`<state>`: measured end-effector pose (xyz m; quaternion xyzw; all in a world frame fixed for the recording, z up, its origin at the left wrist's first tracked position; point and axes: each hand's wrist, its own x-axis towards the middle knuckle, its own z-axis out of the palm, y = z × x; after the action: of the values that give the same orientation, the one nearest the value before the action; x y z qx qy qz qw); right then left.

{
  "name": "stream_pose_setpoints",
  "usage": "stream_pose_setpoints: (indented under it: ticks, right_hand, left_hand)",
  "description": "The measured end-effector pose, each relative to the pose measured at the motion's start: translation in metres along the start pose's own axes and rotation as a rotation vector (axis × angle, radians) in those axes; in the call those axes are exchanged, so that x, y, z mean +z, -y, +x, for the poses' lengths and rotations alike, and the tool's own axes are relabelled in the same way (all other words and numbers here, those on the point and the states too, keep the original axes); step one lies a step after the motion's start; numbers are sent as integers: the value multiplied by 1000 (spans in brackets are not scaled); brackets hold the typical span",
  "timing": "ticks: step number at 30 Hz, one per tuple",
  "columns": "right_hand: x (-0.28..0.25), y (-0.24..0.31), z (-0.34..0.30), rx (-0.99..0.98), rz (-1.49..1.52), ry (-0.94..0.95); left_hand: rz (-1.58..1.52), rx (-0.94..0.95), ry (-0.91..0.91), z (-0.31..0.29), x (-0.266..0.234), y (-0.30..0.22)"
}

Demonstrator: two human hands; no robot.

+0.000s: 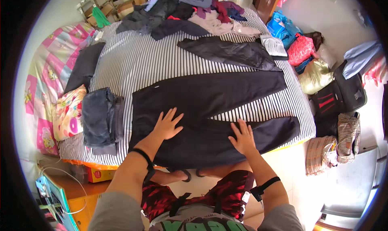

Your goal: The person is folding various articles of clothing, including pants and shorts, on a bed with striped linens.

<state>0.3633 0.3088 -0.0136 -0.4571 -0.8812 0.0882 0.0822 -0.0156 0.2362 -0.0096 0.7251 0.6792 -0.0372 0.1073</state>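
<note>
On the striped bed, head view:
Left hand (pixel 167 125): flat, fingers spread, pressed on the black trousers (pixel 210 118) near the waist; grasping nothing.
Right hand (pixel 243 137): likewise flat and open, resting on the lower trouser leg, apart from the left hand.
Black trousers: spread across the near part of the striped sheet (pixel 133 65), waist toward the left, two legs running right and splaying apart, a wedge of sheet showing between them.
Risk, legs: likely to end up uneven if folded while splayed, since the gap between them is wide.
Risk, edge: lower leg lies close to the near mattress edge; a push toward the body could slide the cloth off onto the floor.
Risk, creases: palms dragged over loose cloth could bunch it rather than smooth it.
Folded dark garment (pixel 101 118): just beside the waist on the left, limiting room there.
Dark jacket (pixel 232 53): laid flat beyond the upper leg, near but apart.
Clothes heap (pixel 190 11): far end of the bed, well apart.
Patterned pillow (pixel 68 112): left edge, next to a pink quilt (pixel 44 65).
Bags (pixel 319 73): on the floor at the right side of the bed.
</note>
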Motion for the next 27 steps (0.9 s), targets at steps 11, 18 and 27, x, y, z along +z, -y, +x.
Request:
stream_pose_setpoints:
  ticks: [11,18,27]
  right_hand:
    - [9,24,-56,276,-98,84]
    - [-2,50,-81,41,-115,158]
    - [5,56,-93,70,-270,191]
  left_hand:
    - [-260,-471,-82,-192,43,73]
    - [-186,-369,-3,-231,29,53]
    - [148,-288,-106,-231,26,29]
